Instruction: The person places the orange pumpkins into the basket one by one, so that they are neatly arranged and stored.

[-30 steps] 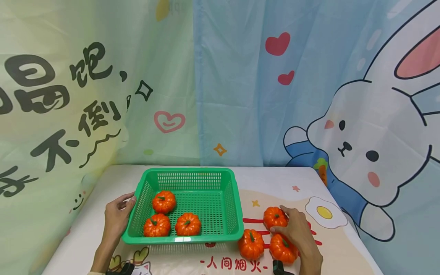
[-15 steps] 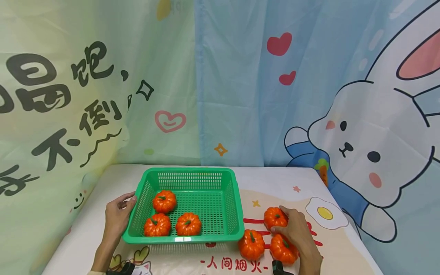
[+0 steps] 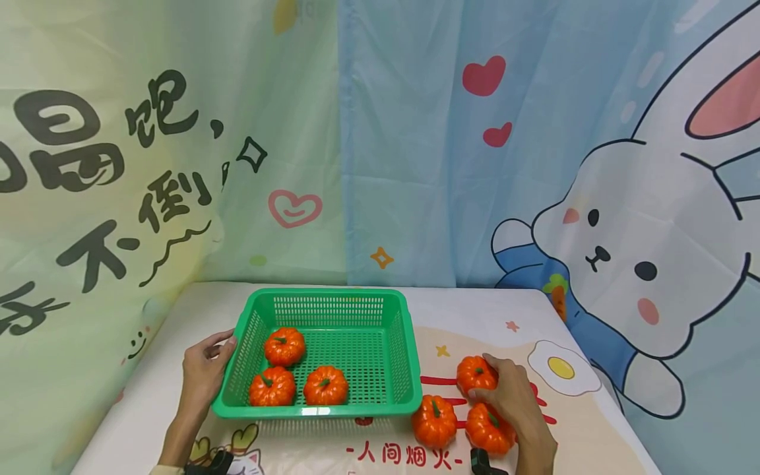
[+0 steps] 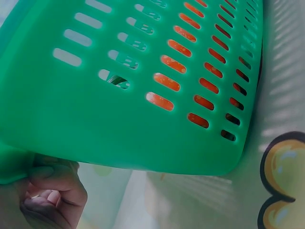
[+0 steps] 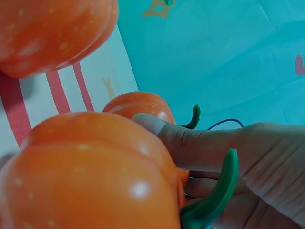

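A green plastic basket stands on the table with three small orange pumpkins in it: a back one, a front left one and a front right one. My left hand holds the basket's left rim; in the left wrist view its curled fingers show under the rim. To the right of the basket, my right hand grips a pumpkin between thumb and fingers. Two more pumpkins lie close by, one against the basket's corner and one below my hand.
A printed cloth covers the table, with a fried-egg picture at the right. Behind hangs a patterned curtain with a rabbit. Black straps with small devices sit at both wrists.
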A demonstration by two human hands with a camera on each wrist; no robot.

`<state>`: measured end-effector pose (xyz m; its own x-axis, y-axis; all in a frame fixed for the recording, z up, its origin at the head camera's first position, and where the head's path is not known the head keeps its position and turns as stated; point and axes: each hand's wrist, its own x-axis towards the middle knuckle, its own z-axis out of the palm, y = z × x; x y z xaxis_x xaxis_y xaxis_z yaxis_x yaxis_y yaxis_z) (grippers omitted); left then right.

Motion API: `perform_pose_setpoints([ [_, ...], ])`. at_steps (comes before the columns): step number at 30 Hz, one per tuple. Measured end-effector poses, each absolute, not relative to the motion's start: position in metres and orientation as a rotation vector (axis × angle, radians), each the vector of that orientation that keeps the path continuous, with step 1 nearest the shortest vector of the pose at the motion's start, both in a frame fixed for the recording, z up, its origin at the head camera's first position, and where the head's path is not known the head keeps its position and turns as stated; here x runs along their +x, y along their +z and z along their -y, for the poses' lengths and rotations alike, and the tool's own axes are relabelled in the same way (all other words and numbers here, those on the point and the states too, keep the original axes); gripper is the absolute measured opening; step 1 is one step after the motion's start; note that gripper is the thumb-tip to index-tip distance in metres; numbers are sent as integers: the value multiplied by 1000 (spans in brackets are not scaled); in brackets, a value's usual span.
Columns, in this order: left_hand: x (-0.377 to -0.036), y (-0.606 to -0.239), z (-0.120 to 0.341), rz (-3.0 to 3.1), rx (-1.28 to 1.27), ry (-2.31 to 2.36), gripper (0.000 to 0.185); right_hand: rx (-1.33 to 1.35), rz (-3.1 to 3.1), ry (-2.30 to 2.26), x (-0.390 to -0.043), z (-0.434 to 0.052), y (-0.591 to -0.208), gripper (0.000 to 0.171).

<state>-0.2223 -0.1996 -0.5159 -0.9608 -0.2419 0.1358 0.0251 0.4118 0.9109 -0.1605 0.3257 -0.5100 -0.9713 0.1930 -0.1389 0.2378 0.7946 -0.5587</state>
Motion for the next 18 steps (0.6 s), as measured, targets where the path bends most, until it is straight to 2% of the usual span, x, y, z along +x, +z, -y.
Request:
perform_pose_setpoints([
  [18,-221,-515,200,2421,188,-1570,36,327,-2921,-940,-159,-320,-499,86],
])
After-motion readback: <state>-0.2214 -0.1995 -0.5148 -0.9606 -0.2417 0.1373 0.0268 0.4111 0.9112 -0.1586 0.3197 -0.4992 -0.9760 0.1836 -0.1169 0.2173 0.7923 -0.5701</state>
